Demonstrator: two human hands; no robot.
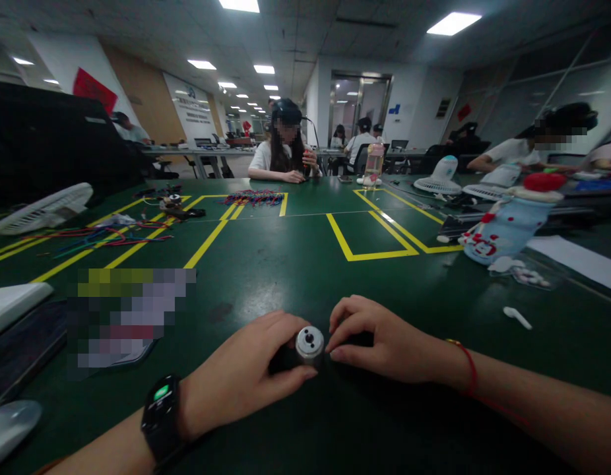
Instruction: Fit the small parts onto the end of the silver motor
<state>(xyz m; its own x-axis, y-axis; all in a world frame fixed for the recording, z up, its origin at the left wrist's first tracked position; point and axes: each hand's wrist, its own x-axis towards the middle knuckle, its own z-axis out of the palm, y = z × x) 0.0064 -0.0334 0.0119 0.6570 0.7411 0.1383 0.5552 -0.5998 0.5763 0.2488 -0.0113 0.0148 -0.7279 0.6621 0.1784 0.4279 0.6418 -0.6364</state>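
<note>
My left hand (258,369) is wrapped around a small silvery metal cylinder (309,344) with its thumb and forefinger. The cylinder stands upright on the green table, with a dark hole in the middle of its round top face and smaller dark holes beside it. Just to its right is my right hand (367,340), fingers curled and the tips of thumb and forefinger close together. Whatever may be between those tips is too small to make out. The fingertips come very near the cylinder's side; whether they touch it I cannot tell.
Yellow tape (355,256) marks out areas on the table (270,264). Coloured wires (253,198) lie farther back, and more wires at left. To the right stand a blue bottle (513,224) and small fans (441,179). A white earbud (517,317) lies nearer. Opposite sits a person (280,155).
</note>
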